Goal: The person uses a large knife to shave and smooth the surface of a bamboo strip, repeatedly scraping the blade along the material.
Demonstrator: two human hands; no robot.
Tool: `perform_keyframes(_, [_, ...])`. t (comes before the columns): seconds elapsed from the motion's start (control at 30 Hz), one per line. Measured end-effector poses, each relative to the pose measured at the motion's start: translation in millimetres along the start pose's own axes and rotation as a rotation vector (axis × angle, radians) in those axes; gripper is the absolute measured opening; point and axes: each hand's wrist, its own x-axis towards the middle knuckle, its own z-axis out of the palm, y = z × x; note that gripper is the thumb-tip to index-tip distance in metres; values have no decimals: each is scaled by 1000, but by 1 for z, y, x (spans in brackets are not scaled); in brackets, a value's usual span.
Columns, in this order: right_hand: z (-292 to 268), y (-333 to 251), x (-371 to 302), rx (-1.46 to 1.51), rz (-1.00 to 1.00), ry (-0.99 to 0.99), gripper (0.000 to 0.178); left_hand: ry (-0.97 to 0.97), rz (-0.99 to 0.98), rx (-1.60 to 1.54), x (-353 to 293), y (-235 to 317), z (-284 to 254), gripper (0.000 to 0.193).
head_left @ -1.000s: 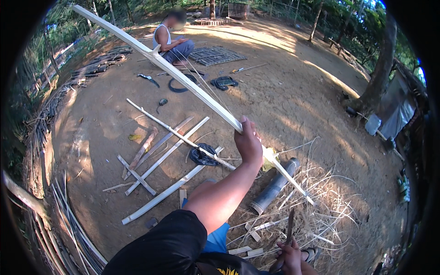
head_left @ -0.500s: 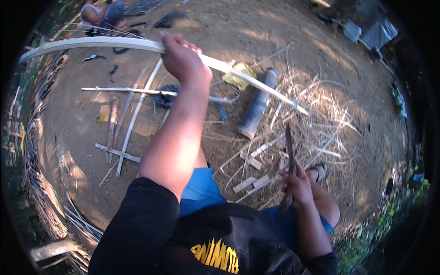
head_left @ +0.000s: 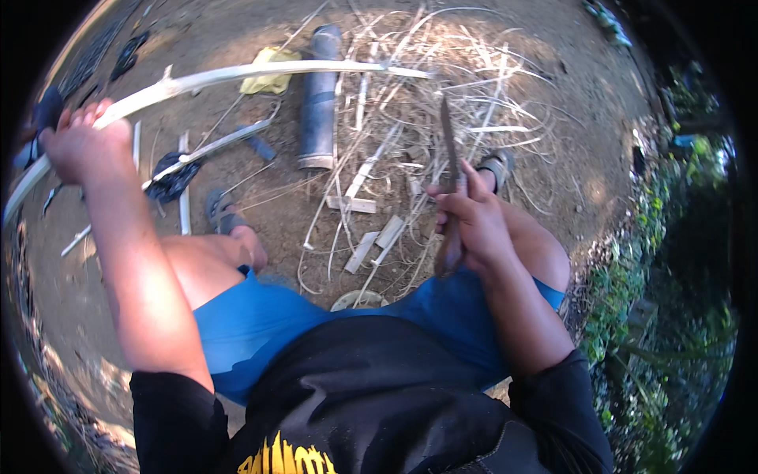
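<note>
My left hand (head_left: 88, 146), far out at the left, is closed round a long pale strip of split cane or bamboo (head_left: 213, 77). The strip bows across the upper part of the view, its thin tip ending above the pile of shavings. Close to my right knee, my right hand (head_left: 474, 217) grips a knife (head_left: 448, 142) by its handle, the dark narrow blade pointing away from me. Blade and strip are apart, with the strip's tip just beyond the blade's point.
Curly shavings (head_left: 474, 95) and short wooden blocks (head_left: 362, 251) cover the ground ahead. A dark tube (head_left: 318, 118) lies beside a yellow cloth (head_left: 270, 69). A black plastic bag (head_left: 174, 175) sits by pale sticks. Green plants (head_left: 624, 292) edge the right side.
My left hand has moved left and nearer, drawing the strip along with it. My view has turned to the right. The knife stays in my right hand.
</note>
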Motion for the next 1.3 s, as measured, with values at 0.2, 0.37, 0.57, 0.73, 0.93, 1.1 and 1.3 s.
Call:
perform_keyframes(0.2, [19,-2,-8,25,141,-100,84,157,42,21,-6,3,10,33])
perform_keyframes(0.37, [15,0,-16,-117,153,-291,87,259,59,20,-19,0,19,27])
perform_keyframes(0.57, [16,4,-20,-233,182,-343,88,242,41,34,-1,-1,5,25])
perform_keyframes(0.73, [15,7,-19,-259,200,-334,88,230,29,15,-4,-3,7,28])
perform_keyframes(0.93, [16,6,-20,-286,190,-330,88,249,43,38,-3,-3,8,28])
perform_keyframes(1.1, [16,7,-19,-299,215,-344,88,235,36,53,-19,-1,14,31])
perform_keyframes(1.3, [14,8,-20,-316,224,-362,89,203,22,50,-22,-3,15,31])
